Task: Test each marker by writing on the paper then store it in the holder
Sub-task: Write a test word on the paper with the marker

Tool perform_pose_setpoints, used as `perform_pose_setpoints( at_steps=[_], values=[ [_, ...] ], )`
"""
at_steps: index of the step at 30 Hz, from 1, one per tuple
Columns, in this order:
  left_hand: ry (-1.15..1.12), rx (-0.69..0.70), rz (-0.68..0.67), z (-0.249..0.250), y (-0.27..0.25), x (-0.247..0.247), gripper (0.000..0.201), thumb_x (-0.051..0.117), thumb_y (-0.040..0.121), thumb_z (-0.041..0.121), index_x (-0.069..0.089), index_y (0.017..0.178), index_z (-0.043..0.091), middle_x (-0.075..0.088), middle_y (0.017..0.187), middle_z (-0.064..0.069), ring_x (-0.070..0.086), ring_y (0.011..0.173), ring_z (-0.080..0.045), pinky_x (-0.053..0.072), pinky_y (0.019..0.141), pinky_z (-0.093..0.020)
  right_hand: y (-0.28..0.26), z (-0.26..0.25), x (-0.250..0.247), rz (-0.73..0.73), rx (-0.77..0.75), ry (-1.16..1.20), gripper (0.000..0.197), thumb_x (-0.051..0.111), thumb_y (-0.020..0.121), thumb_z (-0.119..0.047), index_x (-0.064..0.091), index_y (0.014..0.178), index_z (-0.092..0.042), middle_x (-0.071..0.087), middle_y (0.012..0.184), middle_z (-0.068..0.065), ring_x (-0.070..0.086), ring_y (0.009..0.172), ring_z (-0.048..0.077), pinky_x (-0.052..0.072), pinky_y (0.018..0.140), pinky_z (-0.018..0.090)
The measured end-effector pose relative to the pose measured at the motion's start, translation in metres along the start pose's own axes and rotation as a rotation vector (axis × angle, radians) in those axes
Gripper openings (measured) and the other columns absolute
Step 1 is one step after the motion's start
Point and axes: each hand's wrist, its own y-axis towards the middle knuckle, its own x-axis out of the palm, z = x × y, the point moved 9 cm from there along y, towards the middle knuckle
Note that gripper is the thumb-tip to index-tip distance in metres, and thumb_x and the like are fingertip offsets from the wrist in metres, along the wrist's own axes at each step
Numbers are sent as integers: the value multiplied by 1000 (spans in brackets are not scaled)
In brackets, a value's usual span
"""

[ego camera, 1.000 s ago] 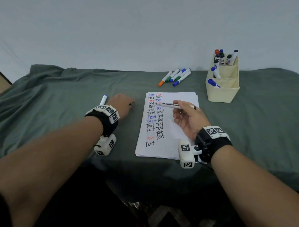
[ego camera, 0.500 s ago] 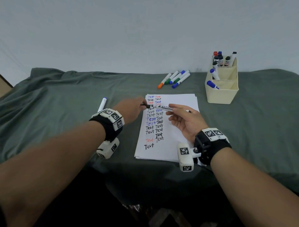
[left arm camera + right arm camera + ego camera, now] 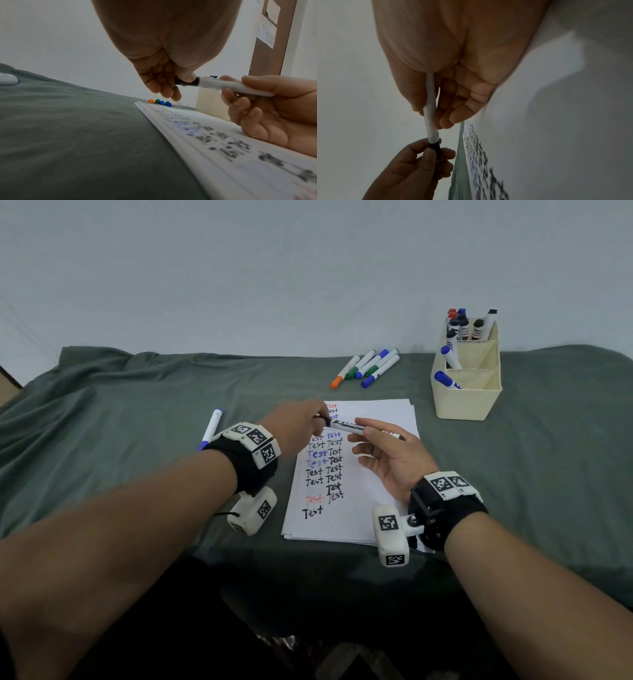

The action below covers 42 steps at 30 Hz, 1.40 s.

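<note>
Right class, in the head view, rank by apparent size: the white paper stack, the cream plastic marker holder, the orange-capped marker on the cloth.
1. White paper stack, largest.
2. Cream plastic marker holder.
3. Orange-capped marker, smallest.

The holder and marker lie farther from the camera, but the gaps are plain.

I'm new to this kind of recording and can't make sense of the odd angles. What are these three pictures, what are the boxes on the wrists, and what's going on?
No machine here: a person works with bare hands, wearing a camera on the head and one on each wrist. The white boxes are those wrist cameras.

The wide picture is from the head camera. The other two look along each hand at its fingers.

On the green cloth lie a stack of paper covered with the word "Test", a loose group of markers, one marker apart at the left, and a cream holder with markers already in it.

The right hand holds a white marker's barrel above the paper. The left hand pinches its black cap, which sits on the marker's end.
</note>
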Motion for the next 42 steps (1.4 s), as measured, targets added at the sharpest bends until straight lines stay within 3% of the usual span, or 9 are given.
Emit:
perform_pose_setpoints(
  at_steps=[8,10,12,15,18,27,33,38,42],
  values=[
    [94,15,-83,7,7,4,14,43,102,22,56,106,24,67,88,4,57,70,-8,37,59,-22,0,0,-3,39,5,31,18,69,94,-9,77,110,-8,73,100,23,66,76,23,56,65,28],
    [153,3,-131,-4,6,13,13,47,100,37,52,110,29,66,96,4,60,83,-14,46,69,-29,0,1,-3,59,27,13,16,66,95,-6,77,107,-7,72,94,22,65,72,22,55,62,27],
    [229,2,-113,-17,8,20,48,51,91,61,47,127,30,62,117,2,58,107,-19,49,86,-37,0,1,-5,105,41,59,14,64,96,-5,74,107,-8,71,88,18,64,68,21,54,60,28],
    [343,-58,-161,-39,10,41,97,36,75,87,18,152,29,26,157,-5,24,144,-29,28,114,-51,0,2,-16,202,57,187,11,63,96,-4,64,104,-11,69,81,13,63,62,20,52,55,28],
    [388,-132,-326,-56,8,72,107,19,66,95,-7,153,38,-11,164,3,-6,151,-27,6,118,-57,0,3,-18,222,61,222,11,65,95,-4,62,101,-12,68,80,13,63,61,19,52,55,28],
    [340,-191,-354,-66,12,83,117,13,51,100,-13,150,43,-23,162,-2,-18,149,-25,-6,116,-57,-1,-8,-16,276,-3,284,13,66,93,2,73,99,-7,69,81,9,65,66,17,60,66,25],
    [315,-192,-370,-64,10,81,108,24,65,96,-13,151,42,-23,162,-1,-21,149,-22,-7,116,-56,22,-114,-25,437,-247,-353,48,68,93,-8,51,137,-19,69,100,8,69,80,18,61,75,29],
    [300,-199,-394,-65,8,82,110,23,63,97,-15,151,43,-26,161,1,-23,148,-21,-9,117,-56,35,-238,-23,560,-581,-840,54,63,93,-18,43,136,-44,65,95,1,70,79,22,59,75,28],
    [298,-199,-401,-67,9,83,115,18,56,100,-17,150,44,-27,161,2,-23,148,-21,-9,117,-56,41,-286,-35,595,-663,-1039,61,57,95,-13,41,144,-45,62,99,-8,66,86,15,51,79,20]
  ],
)
